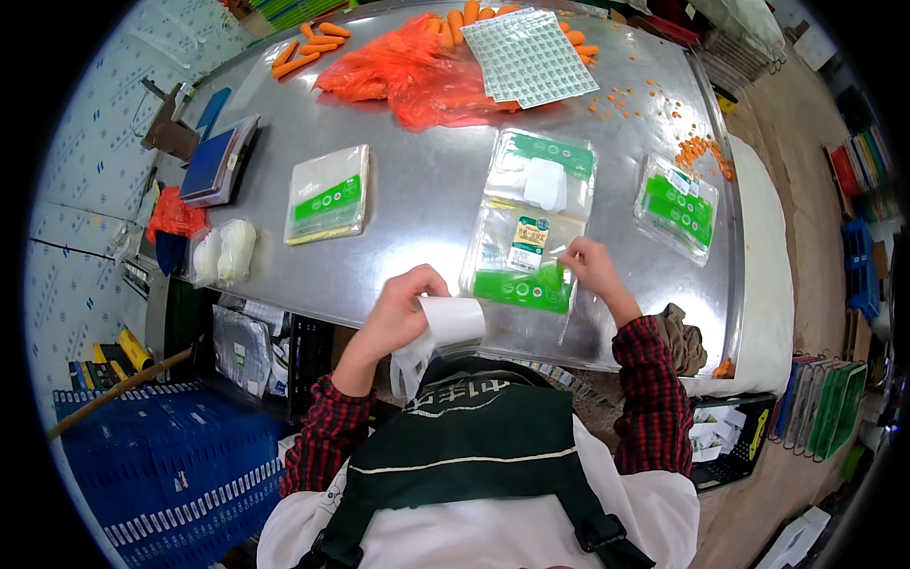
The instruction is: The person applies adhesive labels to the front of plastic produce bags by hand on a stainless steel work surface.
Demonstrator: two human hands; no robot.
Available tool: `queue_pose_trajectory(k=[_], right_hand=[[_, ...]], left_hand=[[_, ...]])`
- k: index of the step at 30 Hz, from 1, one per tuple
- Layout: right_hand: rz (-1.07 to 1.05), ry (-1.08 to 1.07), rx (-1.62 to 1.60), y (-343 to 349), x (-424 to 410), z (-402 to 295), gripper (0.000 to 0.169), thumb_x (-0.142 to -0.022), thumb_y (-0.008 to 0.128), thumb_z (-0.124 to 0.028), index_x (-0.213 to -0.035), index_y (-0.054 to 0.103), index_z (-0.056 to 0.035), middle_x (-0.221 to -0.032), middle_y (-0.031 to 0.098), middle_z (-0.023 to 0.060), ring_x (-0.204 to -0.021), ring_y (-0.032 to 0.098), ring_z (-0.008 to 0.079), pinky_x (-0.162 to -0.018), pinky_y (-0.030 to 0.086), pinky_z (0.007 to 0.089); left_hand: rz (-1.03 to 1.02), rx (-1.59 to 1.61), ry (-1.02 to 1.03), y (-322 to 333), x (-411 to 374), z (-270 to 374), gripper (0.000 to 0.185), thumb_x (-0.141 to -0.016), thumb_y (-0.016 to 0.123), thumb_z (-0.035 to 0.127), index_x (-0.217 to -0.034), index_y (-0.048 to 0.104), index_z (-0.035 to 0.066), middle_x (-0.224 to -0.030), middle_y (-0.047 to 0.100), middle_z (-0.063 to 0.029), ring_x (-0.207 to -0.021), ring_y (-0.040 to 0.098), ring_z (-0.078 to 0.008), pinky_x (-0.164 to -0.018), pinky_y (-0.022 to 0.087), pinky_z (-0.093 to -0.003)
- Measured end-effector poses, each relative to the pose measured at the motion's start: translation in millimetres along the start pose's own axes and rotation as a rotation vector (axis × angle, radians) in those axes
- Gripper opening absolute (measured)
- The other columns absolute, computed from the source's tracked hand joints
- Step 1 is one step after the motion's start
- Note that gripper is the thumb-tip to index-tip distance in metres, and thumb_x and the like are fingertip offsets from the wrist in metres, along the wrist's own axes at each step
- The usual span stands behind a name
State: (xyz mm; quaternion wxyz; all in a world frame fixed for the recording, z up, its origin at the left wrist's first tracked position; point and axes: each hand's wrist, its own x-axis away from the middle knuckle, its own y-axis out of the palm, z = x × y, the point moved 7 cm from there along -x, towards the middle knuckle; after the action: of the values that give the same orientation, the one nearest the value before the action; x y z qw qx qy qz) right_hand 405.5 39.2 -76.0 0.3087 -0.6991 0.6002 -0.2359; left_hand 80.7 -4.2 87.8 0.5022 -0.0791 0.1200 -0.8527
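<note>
My left hand grips a roll of white label backing, whose loose strips hang down by the apron. My right hand pinches the right edge of a clear plastic bag with a green band. A green and white label lies on that bag. Just beyond it, overlapping, is another clear bag with a green band, and small white cards rest on it. One stack of clear green-banded bags lies to the left, another stack to the right.
On the metal table are carrots, a red plastic bag, label sheets, carrot bits, notebooks, white netting in plastic and a brown cloth. Blue crates stand lower left; a black crate is lower right.
</note>
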Motion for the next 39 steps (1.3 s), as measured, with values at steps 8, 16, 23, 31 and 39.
queue_pose_trajectory(k=[8, 16, 23, 31, 39], right_hand=[[0.639, 0.046, -0.636, -63.1, -11.5, -43.6, 0.021, -0.090, 0.064, -0.017, -0.107, 0.062, -0.0043, -0.093, 0.063, 0.0003, -0.073, 0.057, 0.0081, -0.067, 0.045, 0.0223], [-0.042, 0.005, -0.651, 30.6, 43.2, -177.7, 0.018, -0.081, 0.076, -0.007, -0.097, 0.072, -0.0029, -0.082, 0.070, 0.0013, -0.071, 0.058, 0.0048, -0.065, 0.046, 0.0221], [0.231, -0.066, -0.222, -25.6, -0.3, -134.1, 0.013, -0.081, 0.075, -0.012, -0.087, 0.071, -0.0017, -0.077, 0.069, 0.0108, -0.074, 0.065, 0.0194, -0.067, 0.050, 0.0295], [-0.008, 0.014, 0.250, 0.3, -7.4, -64.6, 0.047, -0.066, 0.084, -0.016, -0.105, 0.058, -0.0085, -0.116, 0.055, 0.0086, -0.097, 0.062, 0.0349, -0.076, 0.051, 0.0426], [0.017, -0.071, 0.055, 9.6, 11.6, 10.4, 0.030, -0.069, 0.082, -0.018, -0.082, 0.057, -0.0067, -0.092, 0.057, 0.0093, -0.082, 0.060, 0.0312, -0.069, 0.048, 0.0409]], left_hand=[[0.112, -0.252, -0.173, 23.5, -2.3, -60.3, 0.012, -0.082, 0.057, 0.005, -0.088, 0.065, -0.001, -0.067, 0.065, -0.0148, -0.059, 0.063, -0.0241, -0.058, 0.049, -0.0330], [0.067, -0.045, 0.034, 36.7, -25.8, -31.1, 0.043, -0.084, 0.057, -0.006, -0.124, 0.060, 0.007, -0.072, 0.056, -0.0012, -0.061, 0.047, -0.0059, -0.055, 0.041, -0.0260], [-0.237, -0.188, -0.350, 53.2, 23.5, -88.0, 0.022, -0.085, 0.064, 0.004, -0.107, 0.064, 0.000, -0.060, 0.047, -0.0002, -0.058, 0.038, -0.0046, -0.052, 0.034, -0.0240], [-0.171, -0.076, -0.201, 59.8, 36.0, -103.6, 0.006, -0.083, 0.065, 0.002, -0.086, 0.061, -0.002, -0.068, 0.055, 0.0019, -0.062, 0.047, -0.0058, -0.058, 0.043, -0.0238], [-0.231, -0.078, -0.205, 68.0, 21.7, -97.3, 0.013, -0.077, 0.060, -0.001, -0.090, 0.063, -0.002, -0.081, 0.066, -0.0096, -0.077, 0.062, -0.0161, -0.072, 0.051, -0.0306]])
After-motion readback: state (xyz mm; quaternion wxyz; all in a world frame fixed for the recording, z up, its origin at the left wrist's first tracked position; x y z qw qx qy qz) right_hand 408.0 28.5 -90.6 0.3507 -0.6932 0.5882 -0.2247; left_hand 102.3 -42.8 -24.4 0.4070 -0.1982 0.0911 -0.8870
